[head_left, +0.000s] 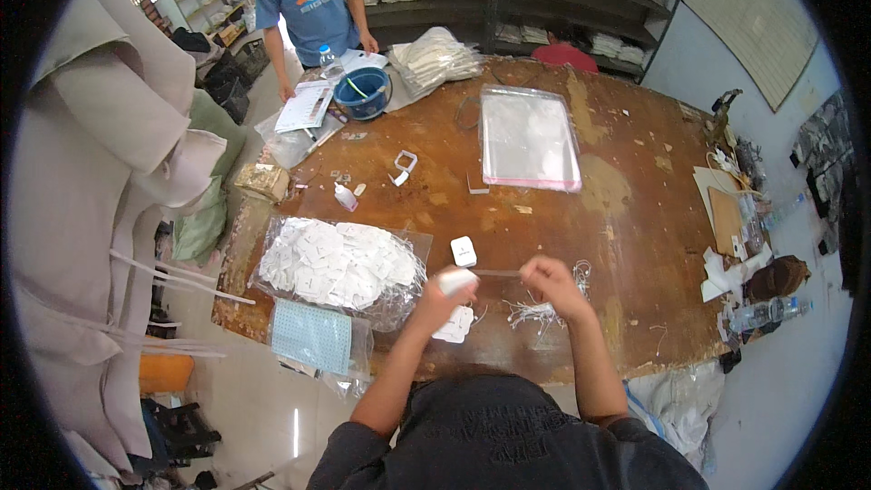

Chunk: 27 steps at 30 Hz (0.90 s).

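My left hand [439, 301] is closed on a white hang tag [456, 282], slightly blurred; whether it is one tag or a stack I cannot tell. My right hand [552, 285] pinches a thin string [498, 272], which runs taut across to the left hand. Just beyond the left hand sits a small stack of white tags [463, 250], and more white tags [455, 325] lie beside its wrist. A tangle of white strings [537, 313] lies under and around my right hand. Further left, a big heap of white tags [337, 261] spreads over clear plastic.
On the brown wooden table [426, 163] are a light-blue packet [311, 338], small white bottle [346, 197], tape-wrapped block [262, 181], clear plastic bags [531, 138] and blue bucket [363, 93]. A person in a blue shirt [313, 4] stands at the far left. Bottles [767, 313] line the right edge.
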Each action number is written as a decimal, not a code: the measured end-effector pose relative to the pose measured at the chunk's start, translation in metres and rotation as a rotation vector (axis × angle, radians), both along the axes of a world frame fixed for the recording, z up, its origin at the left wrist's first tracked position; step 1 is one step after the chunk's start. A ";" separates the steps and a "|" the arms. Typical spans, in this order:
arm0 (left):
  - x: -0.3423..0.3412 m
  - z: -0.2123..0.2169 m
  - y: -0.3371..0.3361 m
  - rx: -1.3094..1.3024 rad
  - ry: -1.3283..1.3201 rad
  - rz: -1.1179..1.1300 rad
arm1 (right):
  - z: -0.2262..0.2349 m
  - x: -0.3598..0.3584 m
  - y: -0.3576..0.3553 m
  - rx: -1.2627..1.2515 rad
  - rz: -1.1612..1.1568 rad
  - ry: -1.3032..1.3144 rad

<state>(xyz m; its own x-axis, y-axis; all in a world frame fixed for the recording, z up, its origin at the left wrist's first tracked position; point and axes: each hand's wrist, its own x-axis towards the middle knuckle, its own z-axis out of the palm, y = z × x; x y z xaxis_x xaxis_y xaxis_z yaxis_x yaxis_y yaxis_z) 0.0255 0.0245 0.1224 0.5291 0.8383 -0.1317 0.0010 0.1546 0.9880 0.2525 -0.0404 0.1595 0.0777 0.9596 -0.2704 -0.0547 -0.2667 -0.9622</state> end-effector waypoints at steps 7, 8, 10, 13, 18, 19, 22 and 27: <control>0.010 0.018 0.011 -0.384 -0.368 0.170 | 0.007 0.005 0.025 0.397 -0.295 0.231; 0.015 0.019 0.008 -0.335 -0.326 0.199 | 0.008 -0.002 0.025 0.357 -0.281 0.290; 0.025 0.020 0.002 -0.221 -0.265 0.248 | 0.010 -0.023 0.023 0.313 -0.254 0.109; 0.027 0.022 -0.002 -0.118 -0.164 0.310 | 0.012 -0.052 0.025 0.357 -0.132 -0.132; 0.024 0.029 -0.009 -0.066 -0.254 0.362 | 0.016 -0.073 0.029 0.487 -0.281 -0.110; 0.025 0.032 -0.010 -0.023 -0.226 0.380 | 0.017 -0.073 0.030 0.483 -0.278 -0.192; 0.024 0.040 -0.013 0.045 -0.170 0.431 | 0.020 -0.072 0.031 0.503 -0.233 -0.362; 0.023 0.047 -0.018 0.095 -0.132 0.490 | 0.025 -0.076 0.031 0.506 -0.210 -0.390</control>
<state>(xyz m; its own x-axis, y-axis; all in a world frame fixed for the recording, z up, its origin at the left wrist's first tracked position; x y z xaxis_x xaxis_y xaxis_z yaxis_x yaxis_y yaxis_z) 0.0488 0.0064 0.1698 0.0783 0.9969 -0.0016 -0.1748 0.0154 0.9845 0.1761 -0.0099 0.1848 0.2777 0.9143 0.2947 0.3208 0.2009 -0.9256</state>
